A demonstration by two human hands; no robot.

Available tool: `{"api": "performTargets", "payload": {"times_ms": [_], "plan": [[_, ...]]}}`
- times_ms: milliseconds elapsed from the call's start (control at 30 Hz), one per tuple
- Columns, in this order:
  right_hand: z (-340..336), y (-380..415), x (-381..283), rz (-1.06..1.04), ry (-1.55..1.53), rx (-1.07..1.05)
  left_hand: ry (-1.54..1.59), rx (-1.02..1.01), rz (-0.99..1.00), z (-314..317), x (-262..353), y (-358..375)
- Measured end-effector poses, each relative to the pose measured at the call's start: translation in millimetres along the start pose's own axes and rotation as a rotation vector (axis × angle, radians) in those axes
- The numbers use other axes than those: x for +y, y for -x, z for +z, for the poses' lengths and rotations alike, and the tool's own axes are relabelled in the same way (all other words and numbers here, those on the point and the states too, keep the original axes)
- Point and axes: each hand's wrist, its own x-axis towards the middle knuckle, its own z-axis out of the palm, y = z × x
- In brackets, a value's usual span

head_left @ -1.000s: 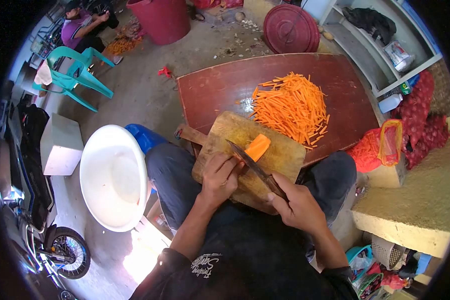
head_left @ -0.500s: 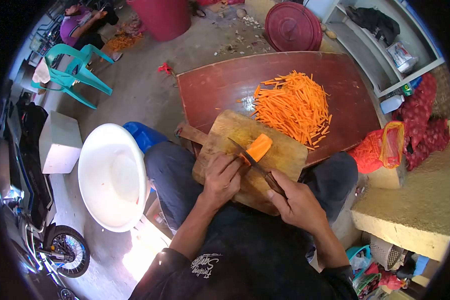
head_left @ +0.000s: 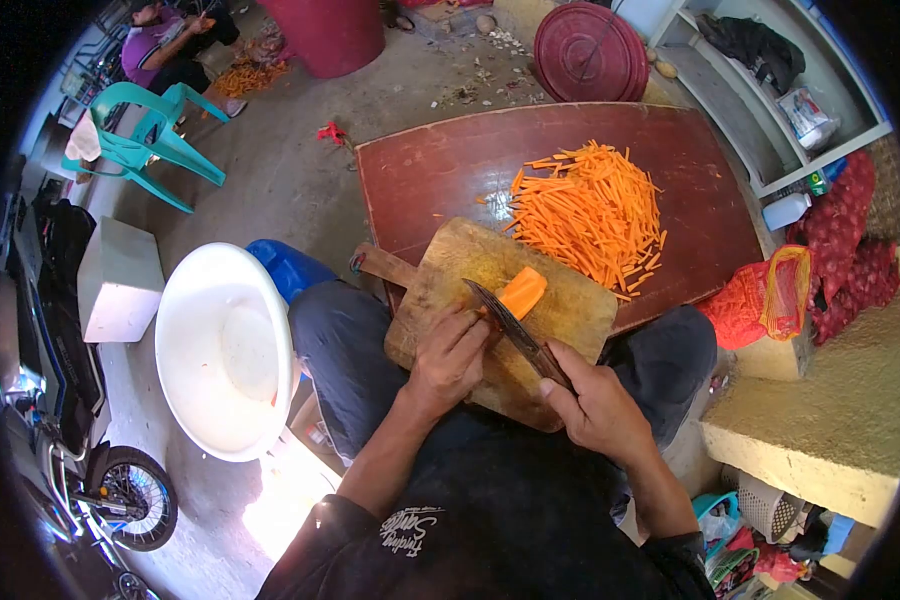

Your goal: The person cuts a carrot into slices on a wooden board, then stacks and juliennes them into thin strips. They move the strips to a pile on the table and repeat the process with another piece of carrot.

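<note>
My right hand (head_left: pixel 602 405) is closed round the handle of a knife (head_left: pixel 515 328). Its dark blade slants up and left across a peeled carrot piece (head_left: pixel 523 292), close to my left fingertips. My left hand (head_left: pixel 448 358) has its fingers bent and pressed together at the carrot's near end; the fingers partly hide what they grip. Beneath both hands is a worn wooden chopping board (head_left: pixel 440 262), its handle pointing left. Beyond the board, a heap of carrot sticks (head_left: pixel 590 215) lies on a dark red tabletop (head_left: pixel 420 165).
To the left stand a large white basin (head_left: pixel 185 350), a white box (head_left: pixel 122 282) and a motorcycle wheel (head_left: pixel 135 500). A green plastic chair (head_left: pixel 170 150) and a seated person (head_left: pixel 160 50) are farther back. Red mesh bags (head_left: pixel 840 240) lie at right, beside a yellowish ledge (head_left: pixel 810 425).
The knife blade has tilted and lifted slightly, showing more of its flat side. My left fingers have shifted only a little at the carrot.
</note>
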Motion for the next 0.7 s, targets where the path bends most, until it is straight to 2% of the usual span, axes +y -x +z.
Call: {"api": "performTargets", "payload": {"times_ms": [267, 433, 700], "plan": [[8, -6, 27, 0.052, 0.057, -0.043, 0.038, -0.011, -0.039, 7, -1, -1], [5, -1, 12, -0.041, 0.025, 0.058, 0.037, 0.019, -0.024, 0, 13, -14], [-2, 1, 3, -0.005, -0.082, 0.071, -0.005, 0.008, 0.001, -1, 11, -12]]}}
